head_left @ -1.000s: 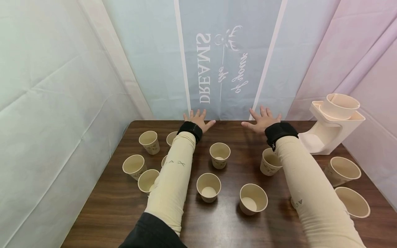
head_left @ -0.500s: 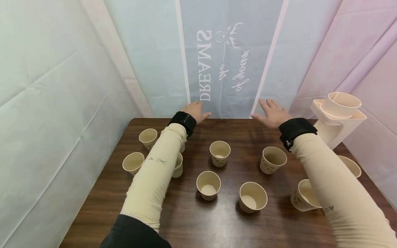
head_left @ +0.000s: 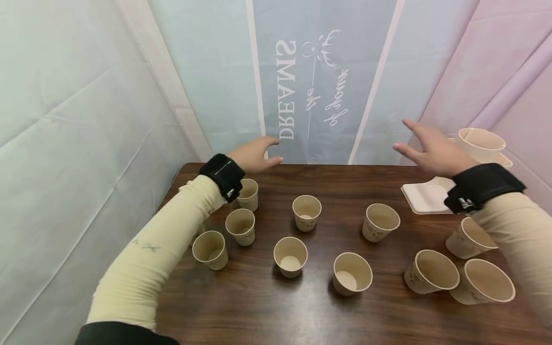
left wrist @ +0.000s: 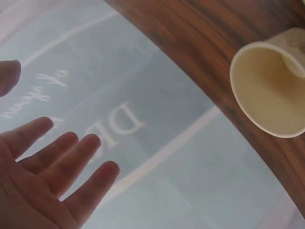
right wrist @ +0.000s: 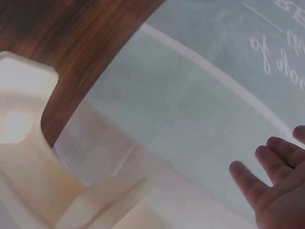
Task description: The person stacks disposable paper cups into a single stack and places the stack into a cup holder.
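Stand [head_left: 424, 197] ptly behind R hand [head_left: 436, 149]

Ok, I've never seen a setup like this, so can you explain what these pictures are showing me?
There is no machine here. The bare left hand and bare right hand belong to a person wearing cream sleeves and black wrist bands.

On the brown wood-grain table stand many cream paper cups, at least one partly hidden by an arm. At the right is a white stand with a round cream container on top.

The wide picture comes from a camera on the person's head, looking forward and down. The other two come from wrist cameras: the left one shows that hand and a cup, the right one that hand and the stand.

Both hands are raised off the table, and neither holds anything.
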`<action>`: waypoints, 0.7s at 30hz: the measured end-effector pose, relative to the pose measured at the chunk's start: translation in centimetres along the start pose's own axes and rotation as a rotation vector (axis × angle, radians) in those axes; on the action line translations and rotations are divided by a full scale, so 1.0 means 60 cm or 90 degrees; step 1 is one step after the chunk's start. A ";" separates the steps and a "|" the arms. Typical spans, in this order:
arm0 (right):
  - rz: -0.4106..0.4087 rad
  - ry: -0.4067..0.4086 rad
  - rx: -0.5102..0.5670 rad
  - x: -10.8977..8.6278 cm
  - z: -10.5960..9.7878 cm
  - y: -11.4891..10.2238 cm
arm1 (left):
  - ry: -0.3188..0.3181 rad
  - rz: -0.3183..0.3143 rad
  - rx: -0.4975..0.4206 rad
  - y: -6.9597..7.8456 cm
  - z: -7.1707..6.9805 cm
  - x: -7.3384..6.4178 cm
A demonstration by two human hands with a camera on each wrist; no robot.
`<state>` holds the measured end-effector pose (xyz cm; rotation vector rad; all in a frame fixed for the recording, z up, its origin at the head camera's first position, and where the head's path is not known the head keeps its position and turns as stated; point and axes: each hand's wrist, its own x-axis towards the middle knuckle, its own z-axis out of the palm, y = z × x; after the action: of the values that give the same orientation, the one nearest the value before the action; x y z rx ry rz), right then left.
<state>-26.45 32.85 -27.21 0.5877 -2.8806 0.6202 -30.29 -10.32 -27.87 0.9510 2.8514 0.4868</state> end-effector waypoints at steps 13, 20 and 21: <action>0.142 0.357 0.049 -0.111 -0.058 0.082 | 0.078 0.059 -0.119 0.008 -0.008 -0.163; 0.300 0.459 0.095 -0.135 -0.050 0.132 | 0.133 0.024 -0.232 0.000 0.018 -0.248; 0.323 0.470 0.108 -0.139 -0.048 0.142 | 0.140 0.034 -0.242 0.003 0.025 -0.257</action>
<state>-22.11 44.05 -29.49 -0.3302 -2.2564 0.9122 -17.57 -19.04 -29.37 0.9504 2.7638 1.1544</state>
